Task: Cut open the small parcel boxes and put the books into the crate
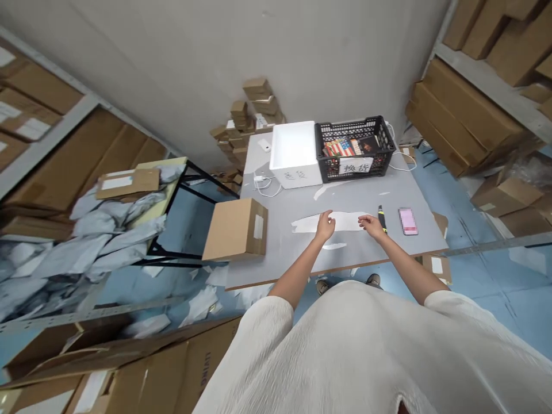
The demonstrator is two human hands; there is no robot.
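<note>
Cardboard boxes crowd the shelves around a grey desk [302, 253] set against the wall. On its middle lies a long white strip of paper [340, 221]. The left hand [324, 226] rests on the strip's left part, fingers loosely apart; the right hand [371, 225] touches its right end, fingers curled, though I cannot tell if they pinch it. Just beside that hand lie a black-and-yellow pen [382, 218] and a pink phone [407, 221]. Further back stand a white foam box [295, 154] and a black crate [354, 148]. A brown carton [236, 229] sits at the desk's left edge.
</note>
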